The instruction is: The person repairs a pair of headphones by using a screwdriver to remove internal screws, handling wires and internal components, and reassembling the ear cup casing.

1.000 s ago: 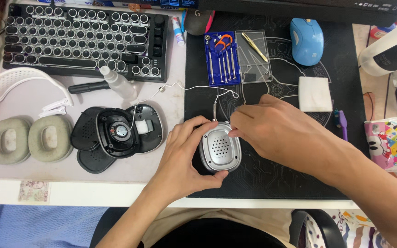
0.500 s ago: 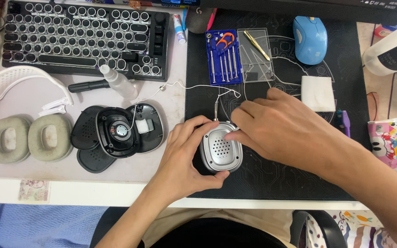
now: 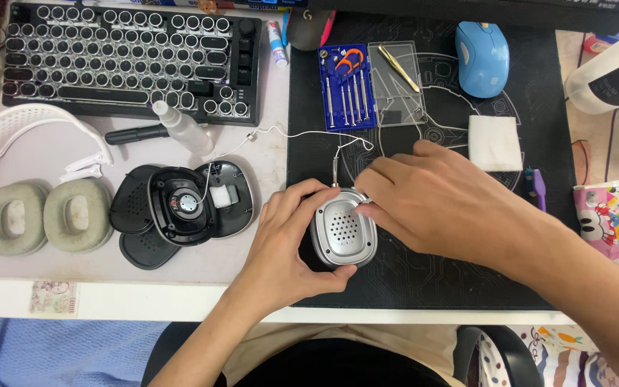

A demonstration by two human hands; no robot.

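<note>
- The left hand (image 3: 281, 244) wraps around a silver ear cup (image 3: 343, 231), thumb under its lower edge and fingers curled over its left side, clamped on it so it sits firm on the black mat (image 3: 424, 287) near the front edge of the worktop (image 3: 51, 276).
- The right hand (image 3: 438, 208) lies over the cup's upper right rim, fingertips pinched together there; whether they hold a small part or tool is hidden.
- Judging by this, the step in hand is fine work at the cup's rim, with one hand as the brace; the next move seems to call for a steady grip and a small, precise touch at that edge.
- Just left of the cup, an opened ear cup (image 3: 184, 204) lies with its speaker showing, and a thin white wire (image 3: 281, 132) runs from it toward the mat.
- Further left sit two grey ear cushions (image 3: 44, 215) and a white headband (image 3: 16, 129).
- Beyond the hands, a blue screwdriver set (image 3: 347, 89) lies open beside a clear lid holding tweezers (image 3: 397, 68), with a white pad (image 3: 494, 142) to the right.
- At the far side are a keyboard (image 3: 130, 57), a small spray bottle (image 3: 180, 127) and a blue mouse (image 3: 483, 57).
</note>
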